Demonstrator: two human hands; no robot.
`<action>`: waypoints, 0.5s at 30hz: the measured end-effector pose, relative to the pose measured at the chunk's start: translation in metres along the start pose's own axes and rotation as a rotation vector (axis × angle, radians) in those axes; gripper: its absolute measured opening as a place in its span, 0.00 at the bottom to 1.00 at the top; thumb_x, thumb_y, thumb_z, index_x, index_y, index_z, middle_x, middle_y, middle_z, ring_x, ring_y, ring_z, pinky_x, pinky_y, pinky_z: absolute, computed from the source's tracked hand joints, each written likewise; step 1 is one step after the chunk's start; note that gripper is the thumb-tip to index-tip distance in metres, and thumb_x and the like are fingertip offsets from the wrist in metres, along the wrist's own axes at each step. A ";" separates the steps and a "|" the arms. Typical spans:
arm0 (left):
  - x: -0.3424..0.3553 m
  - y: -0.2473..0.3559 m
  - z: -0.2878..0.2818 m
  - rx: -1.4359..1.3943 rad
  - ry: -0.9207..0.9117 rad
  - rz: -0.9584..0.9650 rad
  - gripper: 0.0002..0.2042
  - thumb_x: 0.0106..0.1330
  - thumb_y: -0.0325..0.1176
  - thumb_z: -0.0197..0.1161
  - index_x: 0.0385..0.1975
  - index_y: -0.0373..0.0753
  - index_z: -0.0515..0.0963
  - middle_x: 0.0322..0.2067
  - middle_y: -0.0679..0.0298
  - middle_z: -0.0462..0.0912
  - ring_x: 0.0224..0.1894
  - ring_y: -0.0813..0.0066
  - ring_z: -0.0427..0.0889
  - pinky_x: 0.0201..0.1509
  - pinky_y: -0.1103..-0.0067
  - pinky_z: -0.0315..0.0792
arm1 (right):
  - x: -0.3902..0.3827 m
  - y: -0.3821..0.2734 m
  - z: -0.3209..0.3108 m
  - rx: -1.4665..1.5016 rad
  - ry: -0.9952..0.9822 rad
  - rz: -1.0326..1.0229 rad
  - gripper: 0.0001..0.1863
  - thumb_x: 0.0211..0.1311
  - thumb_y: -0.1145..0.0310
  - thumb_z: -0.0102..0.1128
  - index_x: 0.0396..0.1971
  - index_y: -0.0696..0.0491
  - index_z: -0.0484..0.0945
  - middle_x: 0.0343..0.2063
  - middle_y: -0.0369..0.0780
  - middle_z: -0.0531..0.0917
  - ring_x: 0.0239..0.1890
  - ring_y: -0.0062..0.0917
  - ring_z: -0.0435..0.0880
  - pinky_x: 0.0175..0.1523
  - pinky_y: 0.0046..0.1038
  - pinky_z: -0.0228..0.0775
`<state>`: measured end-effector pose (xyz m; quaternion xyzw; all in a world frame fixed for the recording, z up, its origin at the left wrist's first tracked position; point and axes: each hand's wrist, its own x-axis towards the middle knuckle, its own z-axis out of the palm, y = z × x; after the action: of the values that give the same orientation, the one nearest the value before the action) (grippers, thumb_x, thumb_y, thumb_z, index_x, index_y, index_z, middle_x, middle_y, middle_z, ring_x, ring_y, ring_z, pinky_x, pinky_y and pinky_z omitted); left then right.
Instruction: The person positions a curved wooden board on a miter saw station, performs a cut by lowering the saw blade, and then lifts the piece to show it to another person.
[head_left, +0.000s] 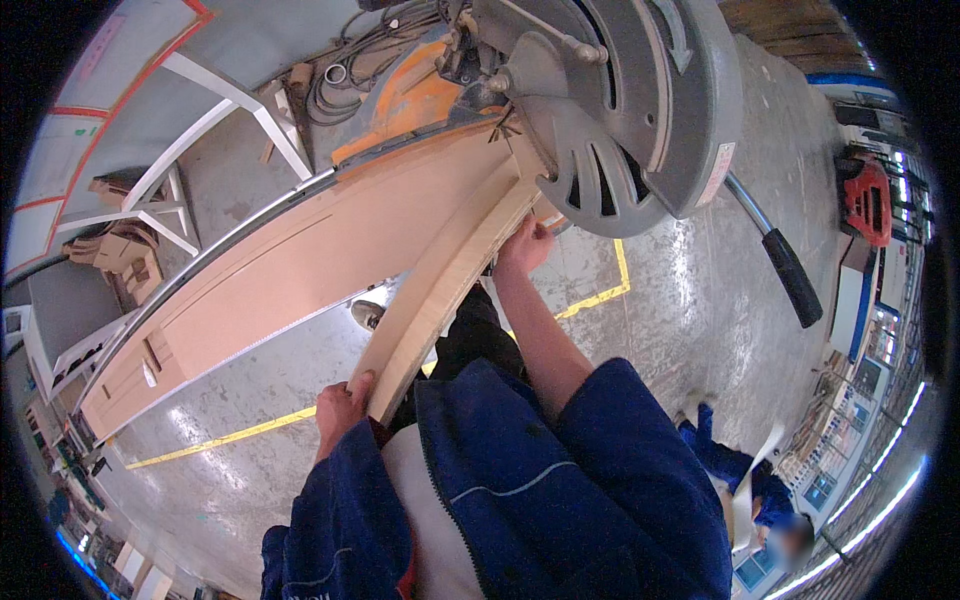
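A long, pale wooden board (440, 290) runs from close to my body up to the mitre saw (690, 110). My left hand (342, 410) grips its near end, with the thumb over the top edge. Farther along, my right hand (525, 247) is closed at the board's right side, just below the saw's slotted grey guard (600, 185); some of its fingers are hidden. The board's far end rests at the saw table beneath the guard, where the blade's contact with it cannot be made out. A black-gripped handle (790, 275) sticks out at the saw's right.
A long tan bench (250, 290) stretches left from the orange saw base (400, 95). Behind it are coiled cables (330, 100) and a white frame (225, 100). Yellow tape (220, 437) marks the floor. Another person in blue (740, 470) is at the lower right; a red vehicle (865, 200) stands far right.
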<state>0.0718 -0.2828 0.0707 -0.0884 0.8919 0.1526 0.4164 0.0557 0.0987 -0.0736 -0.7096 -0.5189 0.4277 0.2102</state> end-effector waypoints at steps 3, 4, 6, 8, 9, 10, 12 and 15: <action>-0.003 -0.004 0.001 0.050 0.047 0.168 0.34 0.63 0.64 0.60 0.27 0.28 0.84 0.25 0.40 0.83 0.33 0.42 0.84 0.41 0.59 0.76 | -0.026 -0.005 -0.005 0.674 -0.634 0.339 0.38 0.71 0.38 0.46 0.66 0.55 0.63 0.64 0.46 0.70 0.62 0.38 0.73 0.61 0.46 0.70; -0.003 -0.004 0.000 0.088 0.041 0.224 0.35 0.64 0.64 0.59 0.26 0.28 0.84 0.25 0.40 0.83 0.32 0.41 0.84 0.41 0.59 0.76 | -0.033 -0.010 -0.005 0.741 -0.719 0.351 0.38 0.71 0.37 0.44 0.67 0.54 0.62 0.64 0.46 0.71 0.62 0.38 0.73 0.62 0.46 0.70; -0.005 -0.002 -0.003 0.065 0.033 0.157 0.35 0.65 0.64 0.58 0.25 0.28 0.83 0.24 0.40 0.82 0.32 0.40 0.84 0.40 0.58 0.76 | -0.046 -0.020 -0.010 0.839 -0.867 0.465 0.40 0.71 0.34 0.38 0.69 0.52 0.62 0.64 0.44 0.71 0.62 0.39 0.73 0.64 0.45 0.70; -0.005 0.003 -0.005 0.050 0.008 0.107 0.36 0.66 0.65 0.57 0.24 0.27 0.83 0.24 0.39 0.82 0.32 0.40 0.83 0.40 0.58 0.76 | -0.053 -0.036 -0.012 0.858 -0.926 0.532 0.41 0.71 0.32 0.36 0.70 0.50 0.61 0.65 0.44 0.70 0.63 0.39 0.72 0.66 0.45 0.68; -0.006 0.004 -0.006 0.047 -0.001 0.110 0.37 0.66 0.65 0.56 0.23 0.28 0.82 0.24 0.39 0.82 0.32 0.41 0.83 0.40 0.58 0.76 | -0.059 -0.041 -0.015 0.867 -0.942 0.568 0.42 0.70 0.31 0.35 0.71 0.49 0.60 0.65 0.44 0.70 0.63 0.40 0.72 0.67 0.45 0.68; -0.005 0.005 -0.007 0.043 -0.006 0.124 0.37 0.66 0.66 0.56 0.23 0.28 0.82 0.24 0.39 0.82 0.32 0.41 0.84 0.40 0.58 0.76 | -0.064 -0.047 -0.016 0.920 -0.959 0.569 0.42 0.70 0.31 0.34 0.71 0.48 0.60 0.65 0.43 0.70 0.64 0.40 0.72 0.67 0.46 0.67; -0.005 0.004 -0.007 0.112 0.028 0.164 0.38 0.66 0.67 0.55 0.22 0.28 0.83 0.24 0.39 0.82 0.32 0.42 0.84 0.40 0.58 0.76 | -0.074 -0.054 -0.017 0.998 -0.937 0.594 0.42 0.70 0.30 0.34 0.71 0.47 0.60 0.66 0.42 0.70 0.64 0.40 0.71 0.67 0.46 0.67; -0.004 -0.010 -0.004 0.104 0.006 0.115 0.39 0.65 0.69 0.55 0.22 0.29 0.83 0.24 0.40 0.82 0.32 0.42 0.84 0.41 0.58 0.77 | -0.087 -0.055 -0.022 0.986 -0.880 0.641 0.42 0.70 0.30 0.34 0.71 0.46 0.60 0.65 0.40 0.71 0.64 0.39 0.71 0.67 0.46 0.67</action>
<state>0.0746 -0.2938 0.0744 -0.0157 0.9035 0.1298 0.4082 0.0353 0.0423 0.0133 -0.4123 -0.0697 0.8972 0.1421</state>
